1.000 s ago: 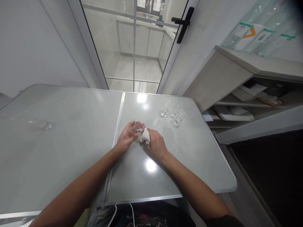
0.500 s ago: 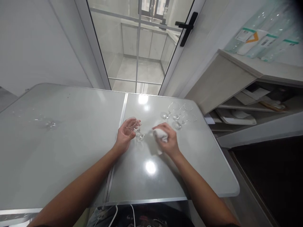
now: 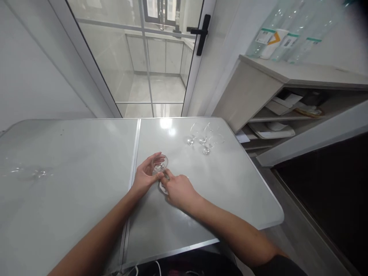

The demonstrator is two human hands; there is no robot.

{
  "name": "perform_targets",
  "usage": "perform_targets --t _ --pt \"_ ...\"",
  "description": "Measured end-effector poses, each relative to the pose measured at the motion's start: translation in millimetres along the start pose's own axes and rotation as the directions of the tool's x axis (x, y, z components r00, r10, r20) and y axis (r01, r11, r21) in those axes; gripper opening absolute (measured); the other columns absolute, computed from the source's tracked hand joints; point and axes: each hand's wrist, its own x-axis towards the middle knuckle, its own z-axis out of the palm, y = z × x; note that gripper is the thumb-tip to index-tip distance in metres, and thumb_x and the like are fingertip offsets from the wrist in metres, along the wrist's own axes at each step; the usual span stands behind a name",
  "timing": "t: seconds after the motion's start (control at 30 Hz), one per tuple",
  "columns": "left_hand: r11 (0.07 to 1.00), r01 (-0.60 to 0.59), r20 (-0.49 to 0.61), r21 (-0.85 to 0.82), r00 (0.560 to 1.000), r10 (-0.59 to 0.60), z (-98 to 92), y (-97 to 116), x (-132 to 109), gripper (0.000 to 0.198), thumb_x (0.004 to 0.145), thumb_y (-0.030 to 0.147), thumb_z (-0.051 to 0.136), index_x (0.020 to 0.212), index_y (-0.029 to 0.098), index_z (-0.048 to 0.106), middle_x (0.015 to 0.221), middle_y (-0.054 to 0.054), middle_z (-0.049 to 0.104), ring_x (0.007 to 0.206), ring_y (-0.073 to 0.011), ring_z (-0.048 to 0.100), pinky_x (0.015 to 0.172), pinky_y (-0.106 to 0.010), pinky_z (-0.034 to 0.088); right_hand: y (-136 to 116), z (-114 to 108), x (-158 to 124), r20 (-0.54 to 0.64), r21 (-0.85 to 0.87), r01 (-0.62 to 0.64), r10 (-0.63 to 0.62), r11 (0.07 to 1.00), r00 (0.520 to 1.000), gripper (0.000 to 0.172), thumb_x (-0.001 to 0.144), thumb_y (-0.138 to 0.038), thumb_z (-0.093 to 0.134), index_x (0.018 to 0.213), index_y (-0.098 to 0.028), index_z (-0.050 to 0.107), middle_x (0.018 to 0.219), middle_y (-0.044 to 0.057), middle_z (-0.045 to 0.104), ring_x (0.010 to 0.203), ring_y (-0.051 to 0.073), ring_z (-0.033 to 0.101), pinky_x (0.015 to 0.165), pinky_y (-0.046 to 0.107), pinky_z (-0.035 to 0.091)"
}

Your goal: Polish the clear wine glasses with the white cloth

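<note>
A clear stemmed glass (image 3: 160, 162) is in my left hand (image 3: 144, 174), whose fingers wrap round its bowl near the table's centre seam. The glass tilts with its round opening facing up toward me. My right hand (image 3: 178, 188) is closed on a white cloth (image 3: 163, 188) and meets the lower part of the glass, hiding the stem and foot. Several clear stemmed glasses (image 3: 206, 150) stand at the back right of the table. More clear glassware (image 3: 40, 173) is faintly visible at the far left.
The grey table (image 3: 86, 161) has a metal seam (image 3: 134, 153) down its middle. Behind it is a glass door (image 3: 115, 57) with a black handle (image 3: 202, 34). A shelf unit (image 3: 258, 84) at the right bears plastic bottles (image 3: 284, 42).
My right hand has moved left with the cloth and now touches the glass. The glass in my left hand has tilted, its opening now facing me more. The view has shifted to the right.
</note>
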Motion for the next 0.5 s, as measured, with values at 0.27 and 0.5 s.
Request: perform_targets --t 0.27,0.5 --pt "0.989 0.001 -0.057 0.146 0.998 0.008 -1.8 -1 2 0.074 0.084 0.056 0.077 0.148 0.035 0.047 0.163 -0.012 0.037 0.137 -0.0309 0.049 0.101 -0.042 0.052 29 -2 1 0.017 -0.028 -0.384 0.384 0.923 0.923 0.078 0.086 -0.025 0.058 0.159 -0.010 0.034 0.166 0.030 0.028 0.086 0.027 0.077 0.071 0.038 0.059" --pt "0.980 0.077 -0.110 0.181 0.992 -0.058 2.6 3 0 0.039 0.093 0.049 0.066 0.125 0.027 0.061 0.146 -0.012 0.051 0.119 -0.0252 0.057 0.088 -0.035 0.054 64 -3 1 0.028 0.025 -0.562 0.561 0.827 0.827 0.083 0.082 -0.021 0.060 0.159 -0.003 0.034 0.165 0.035 0.021 0.089 0.029 0.078 0.073 0.038 0.059"
